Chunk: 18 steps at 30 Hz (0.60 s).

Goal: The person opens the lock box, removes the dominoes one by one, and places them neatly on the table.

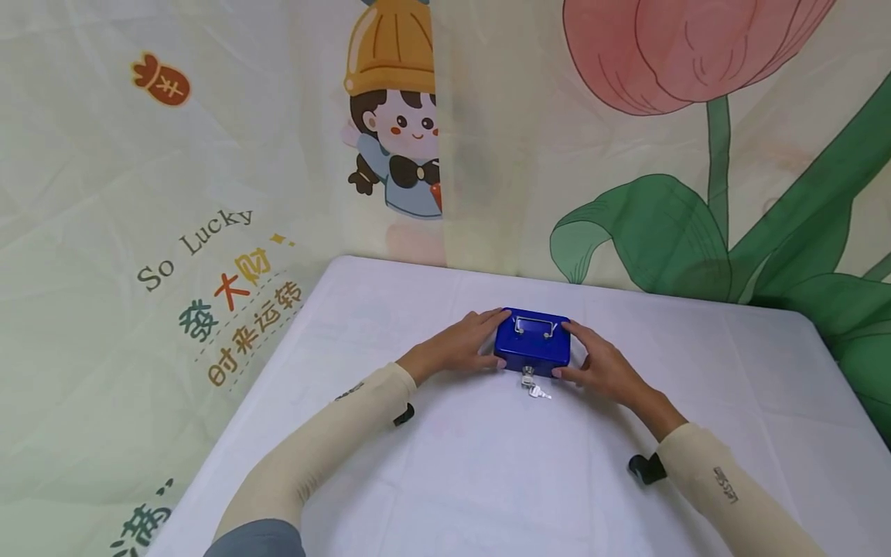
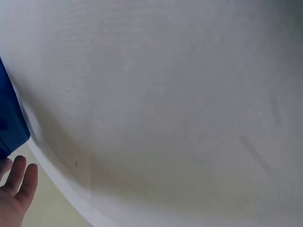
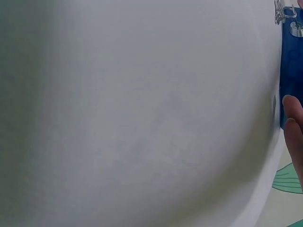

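Printed backdrop [image 1: 501,155], standing behind a white-covered surface [image 1: 459,472]. Left grip [image 1: 468,344]: parted to box depth, thumb at the front corner, fingers at the rear, holding one blue box [image 1: 532,353]. Right grip [image 1: 600,365]: held the opposite side likewise, presumably so both kept it steady. Box: sat flat toward the surface's far edge, lock [image 1: 528,372] facing the person, probably for easy reach. Lid: down; contents could not be seen. Wire handle [image 1: 534,320]: atop lid. Keys [image 1: 538,392]: hung at the lock.

Box [image 1: 532,350] on table [image 1: 501,480], between hands [image 1: 462,346] [image 1: 602,366]; keys [image 1: 537,392] before box; backdrop [image 1: 501,155] behind table.
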Available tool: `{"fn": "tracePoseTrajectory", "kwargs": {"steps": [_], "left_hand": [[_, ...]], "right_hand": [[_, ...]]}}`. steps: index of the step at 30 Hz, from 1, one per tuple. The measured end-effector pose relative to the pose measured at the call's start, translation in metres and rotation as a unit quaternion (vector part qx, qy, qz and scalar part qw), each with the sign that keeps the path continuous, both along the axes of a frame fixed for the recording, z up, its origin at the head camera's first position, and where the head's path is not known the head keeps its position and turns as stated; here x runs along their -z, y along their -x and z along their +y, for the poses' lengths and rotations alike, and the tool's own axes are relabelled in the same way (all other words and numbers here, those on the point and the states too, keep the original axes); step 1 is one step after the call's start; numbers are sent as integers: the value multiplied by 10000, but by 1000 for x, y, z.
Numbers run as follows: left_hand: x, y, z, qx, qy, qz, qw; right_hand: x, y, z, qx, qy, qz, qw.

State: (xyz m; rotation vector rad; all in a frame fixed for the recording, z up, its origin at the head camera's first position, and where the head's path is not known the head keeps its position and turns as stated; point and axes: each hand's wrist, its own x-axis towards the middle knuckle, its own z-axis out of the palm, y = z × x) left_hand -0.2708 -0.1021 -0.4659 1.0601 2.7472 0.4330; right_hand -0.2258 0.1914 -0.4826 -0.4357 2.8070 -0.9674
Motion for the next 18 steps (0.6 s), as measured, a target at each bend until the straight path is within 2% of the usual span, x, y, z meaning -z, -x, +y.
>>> {"fn": "tracePoseTrajectory", "kwargs": {"steps": [5, 18], "left_hand": [[0, 0, 0, 0, -10, 71, 10000], [-3, 0, 2, -97, -105, -209, 9997]], "right_hand": [[2, 1, 2, -79, 39, -18, 10000], [0, 1, 3, -150, 212, -97, 9996]]}}
